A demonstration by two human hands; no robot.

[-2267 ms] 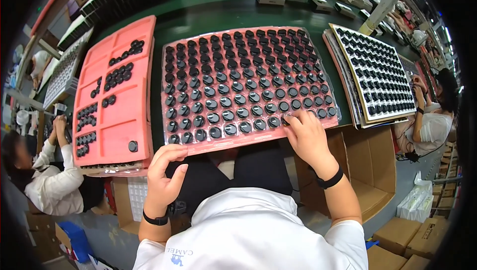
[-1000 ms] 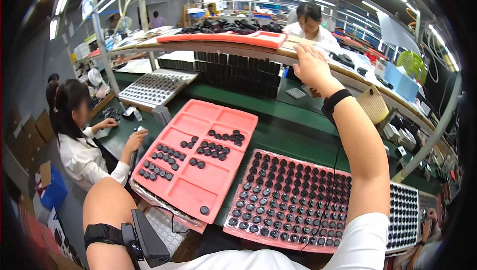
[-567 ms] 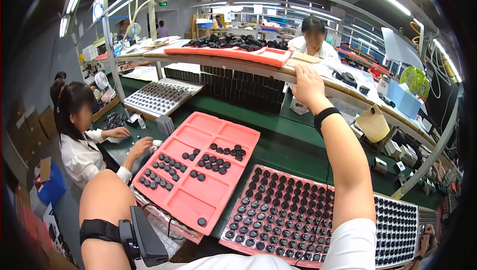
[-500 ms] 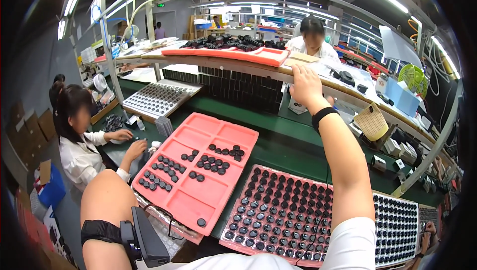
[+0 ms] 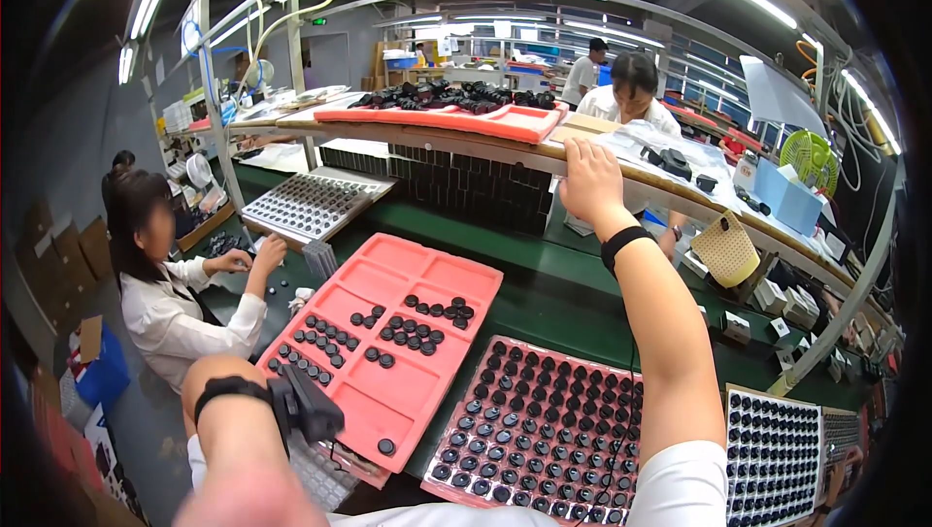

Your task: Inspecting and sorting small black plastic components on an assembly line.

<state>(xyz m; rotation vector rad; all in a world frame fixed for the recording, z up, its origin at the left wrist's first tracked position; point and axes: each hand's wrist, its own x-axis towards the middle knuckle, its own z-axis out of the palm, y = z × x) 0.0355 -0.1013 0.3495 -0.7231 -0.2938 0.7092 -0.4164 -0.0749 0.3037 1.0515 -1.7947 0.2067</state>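
Note:
My right hand [image 5: 591,181] rests on the front edge of the raised wooden shelf [image 5: 442,147], fingers stretched over the rim and holding no loose thing. A black band [image 5: 626,244] circles that wrist. Low in the picture, my left hand [image 5: 248,500] is smeared by motion and its fingers cannot be made out; a black device [image 5: 309,409] is strapped to that forearm. Beyond it lies a pink foam tray [image 5: 388,403] with several small round black caps [image 5: 416,331] in its compartments. To the right sits a clear-and-pink blister tray [image 5: 456,488] filled with rows of black round parts.
At left a co-worker [image 5: 184,294] handles small parts; another person [image 5: 631,105] works behind the shelf. A white tray of black parts [image 5: 774,449] lies at right, a silver tray [image 5: 316,202] at far left. A pink tray [image 5: 524,124] with black parts tops the shelf.
My left arm has swung down, bringing the blurred hand into view at the bottom. My right hand stays on the shelf edge. The co-worker at left has raised a hand.

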